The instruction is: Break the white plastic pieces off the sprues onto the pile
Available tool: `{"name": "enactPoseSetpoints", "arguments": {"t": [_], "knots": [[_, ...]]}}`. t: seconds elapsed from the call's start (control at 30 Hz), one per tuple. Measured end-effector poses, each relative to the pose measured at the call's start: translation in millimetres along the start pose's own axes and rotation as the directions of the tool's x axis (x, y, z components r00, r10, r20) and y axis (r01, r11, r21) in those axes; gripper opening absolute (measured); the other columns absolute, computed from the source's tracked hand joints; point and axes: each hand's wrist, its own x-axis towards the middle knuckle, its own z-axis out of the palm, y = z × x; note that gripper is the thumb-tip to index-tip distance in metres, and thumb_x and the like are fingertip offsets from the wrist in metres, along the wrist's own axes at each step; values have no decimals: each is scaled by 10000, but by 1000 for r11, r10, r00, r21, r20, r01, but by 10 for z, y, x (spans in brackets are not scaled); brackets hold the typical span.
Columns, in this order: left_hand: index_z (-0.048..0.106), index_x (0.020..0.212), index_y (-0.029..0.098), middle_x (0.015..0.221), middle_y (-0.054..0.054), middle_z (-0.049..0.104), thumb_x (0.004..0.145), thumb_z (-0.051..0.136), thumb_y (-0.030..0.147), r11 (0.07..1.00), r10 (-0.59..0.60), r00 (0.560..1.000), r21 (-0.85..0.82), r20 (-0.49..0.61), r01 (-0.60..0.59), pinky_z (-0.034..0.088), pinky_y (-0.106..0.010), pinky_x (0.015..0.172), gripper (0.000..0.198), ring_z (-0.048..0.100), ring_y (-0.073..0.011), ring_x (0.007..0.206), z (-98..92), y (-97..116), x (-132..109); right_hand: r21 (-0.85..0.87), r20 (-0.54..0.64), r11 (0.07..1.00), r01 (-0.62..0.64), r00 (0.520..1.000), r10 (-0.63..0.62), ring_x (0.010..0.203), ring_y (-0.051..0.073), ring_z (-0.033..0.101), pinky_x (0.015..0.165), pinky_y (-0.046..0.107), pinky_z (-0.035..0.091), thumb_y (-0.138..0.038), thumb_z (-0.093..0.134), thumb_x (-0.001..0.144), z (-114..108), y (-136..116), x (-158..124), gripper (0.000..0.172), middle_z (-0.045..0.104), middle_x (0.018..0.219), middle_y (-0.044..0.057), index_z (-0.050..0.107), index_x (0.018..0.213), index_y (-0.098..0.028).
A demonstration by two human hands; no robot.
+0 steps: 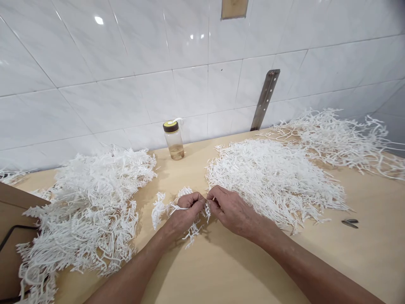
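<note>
My left hand (pixel 185 213) and my right hand (pixel 229 209) meet fingertip to fingertip at the middle of the wooden table (pixel 221 270). Both are closed in a pinch on a small white branched plastic piece (pixel 164 207) that lies under and between them. Its thin twigs stick out left of my left hand and below it. A large pile of the same white pieces (pixel 272 179) lies just right of my right hand. Another big pile (pixel 91 202) lies to the left.
A clear jar with a yellow-and-brown lid (pixel 174 139) stands by the tiled wall. A looser white heap (pixel 338 137) spreads at the far right. A small dark metal tool (pixel 349 223) lies on the right. A brown box (pixel 12 228) sits at the left edge. A metal strip (pixel 265 99) leans against the wall.
</note>
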Motion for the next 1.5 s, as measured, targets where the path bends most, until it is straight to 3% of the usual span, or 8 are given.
{"name": "enactPoseSetpoints", "arguments": {"t": [0.23, 0.4, 0.57, 0.7, 0.83, 0.97, 1.07, 1.5], "knots": [[542, 713, 172, 639, 14, 473, 879, 539, 389, 998, 40, 998, 45, 43, -42, 327, -234, 523, 273, 416, -112, 582, -36, -7, -10, 105, 11, 980, -168, 986, 167, 631, 138, 504, 543, 243, 330, -165, 472, 896, 57, -43, -7, 75, 576, 727, -14, 520, 865, -214], [532, 684, 176, 632, 12, 472, 870, 562, 399, 996, 83, 994, 26, 75, -85, 336, -236, 536, 292, 420, -118, 592, -32, -14, -33, -61, -107, 991, -118, 988, 111, 635, 151, 501, 583, 273, 326, -113, 472, 868, 90, 68, 25, 100, 578, 745, 19, 511, 828, -196], [564, 723, 173, 641, 16, 496, 877, 571, 448, 997, 72, 996, 7, 59, -72, 336, -235, 551, 315, 415, -115, 590, 20, -29, -45, -89, -348, 953, -291, 905, 244, 640, 171, 530, 617, 288, 362, -134, 478, 877, -111, 301, 86, 112, 585, 710, 22, 507, 791, -200], [564, 735, 168, 652, 20, 479, 893, 550, 463, 996, 93, 995, 18, -25, -92, 330, -238, 575, 334, 406, -116, 612, 28, -4, -47, -107, -487, 946, -305, 846, 218, 650, 171, 560, 647, 313, 406, -193, 505, 883, -264, 376, 94, 69, 632, 865, 69, 565, 851, -182], [528, 718, 178, 631, 29, 437, 903, 532, 472, 994, 101, 994, 43, -40, -100, 329, -242, 575, 347, 386, -118, 606, 26, 32, -62, 33, -369, 978, -204, 907, 202, 668, 162, 597, 679, 317, 460, -213, 490, 898, -256, 290, 88, 167, 685, 920, 77, 652, 881, -180], [516, 720, 178, 648, 27, 423, 903, 526, 484, 992, 113, 993, 59, -31, -111, 328, -242, 578, 357, 375, -118, 616, 36, 42, -67, 279, -73, 940, -198, 971, 227, 639, 154, 605, 612, 287, 475, -286, 502, 906, -222, 83, 61, 236, 694, 780, 32, 711, 972, -200], [520, 721, 177, 650, 29, 427, 909, 518, 476, 991, 103, 994, 87, -49, -98, 325, -242, 582, 354, 381, -118, 622, 45, 44, -63, 374, 99, 900, -222, 975, 200, 558, 129, 571, 548, 260, 452, -349, 524, 906, -225, -22, 36, 255, 666, 696, 9, 730, 950, -204], [513, 715, 187, 655, 24, 457, 925, 481, 433, 974, 110, 991, 209, -83, -90, 348, -252, 608, 325, 420, -133, 646, 58, -41, -46, 255, 84, 934, -250, 968, 237, 553, 131, 526, 520, 252, 372, -282, 561, 877, -172, -15, 20, 204, 633, 612, -10, 726, 784, -209]]}}
